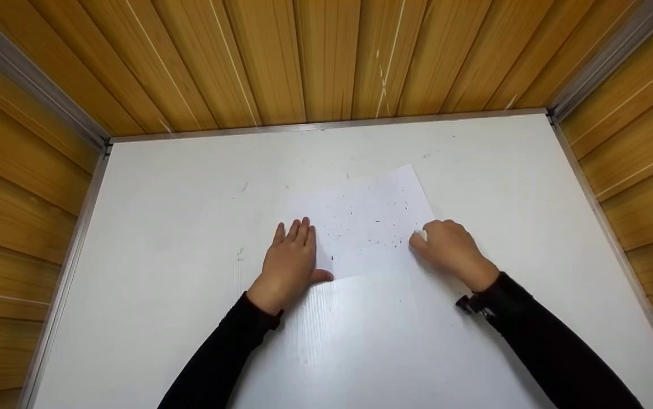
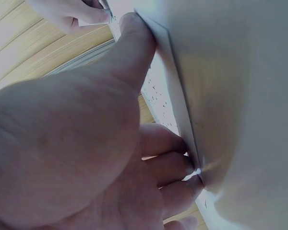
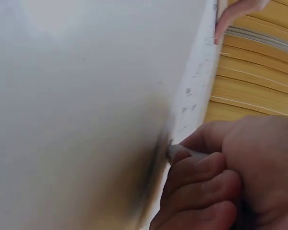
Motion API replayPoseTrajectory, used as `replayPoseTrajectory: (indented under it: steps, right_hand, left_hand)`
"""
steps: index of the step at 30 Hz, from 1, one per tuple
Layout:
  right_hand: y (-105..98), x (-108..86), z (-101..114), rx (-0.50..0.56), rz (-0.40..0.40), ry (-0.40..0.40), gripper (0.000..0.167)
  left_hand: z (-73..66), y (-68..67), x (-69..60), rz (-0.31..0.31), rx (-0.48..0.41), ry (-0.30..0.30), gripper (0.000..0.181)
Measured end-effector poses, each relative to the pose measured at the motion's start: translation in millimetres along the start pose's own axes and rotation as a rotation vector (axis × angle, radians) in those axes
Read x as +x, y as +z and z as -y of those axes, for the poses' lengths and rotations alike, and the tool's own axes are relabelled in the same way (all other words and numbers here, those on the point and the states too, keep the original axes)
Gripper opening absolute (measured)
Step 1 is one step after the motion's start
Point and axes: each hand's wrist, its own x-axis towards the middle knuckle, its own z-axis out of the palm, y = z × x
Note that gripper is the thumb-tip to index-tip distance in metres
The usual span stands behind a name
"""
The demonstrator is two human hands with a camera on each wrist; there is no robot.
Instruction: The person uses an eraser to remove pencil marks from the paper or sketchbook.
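Note:
A white sheet of paper [image 1: 360,199] lies at a slant on the white table, sprinkled with small dark eraser crumbs [image 1: 377,221]. Flat on the sheet's left edge rests my left hand [image 1: 292,258], its fingers straight and the thumb spread toward the near edge. My right hand [image 1: 454,250] grips a small white eraser [image 3: 182,152] at the right side of the paper. Curled fingers [image 3: 201,187] cover most of the eraser, and only its end shows. In the left wrist view, the left thumb [image 2: 134,33] presses along the paper's edge.
The white table [image 1: 179,199] carries faint smudges and a few stray crumbs around the sheet. Wood-patterned walls [image 1: 326,62] with metal edging rise at the back and both sides. A dark device [image 1: 465,305] sits at the right wrist.

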Motion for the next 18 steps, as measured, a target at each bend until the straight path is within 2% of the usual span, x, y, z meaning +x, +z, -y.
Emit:
replayPoseTrajectory:
  steps: [3, 7, 12, 15, 18]
  right_hand:
    - [9.9, 0.9, 22.4, 0.044, 0.016, -0.024, 0.046]
    - [34.8, 4.0, 74.0, 0.067, 0.072, -0.119, 0.042]
    - [65.6, 7.3, 130.7, 0.018, 0.112, -0.275, 0.037]
    - [74.0, 11.6, 141.0, -0.013, 0.109, -0.308, 0.037]
    - [70.0, 15.1, 128.4, -0.014, 0.090, -0.284, 0.036]
  left_hand:
    - [-0.3, -1.7, 0.5, 0.004, 0.009, 0.005, 0.119]
    - [0.2, -1.2, -0.5, 0.000, 0.013, -0.001, 0.119]
    - [0.0, -0.1, -0.9, -0.079, -0.003, 0.031, 0.111]
    - [0.9, 1.1, -1.6, -0.113, 0.001, 0.047, 0.105]
    - [1.2, 0.5, -1.2, -0.074, 0.009, 0.032, 0.110]
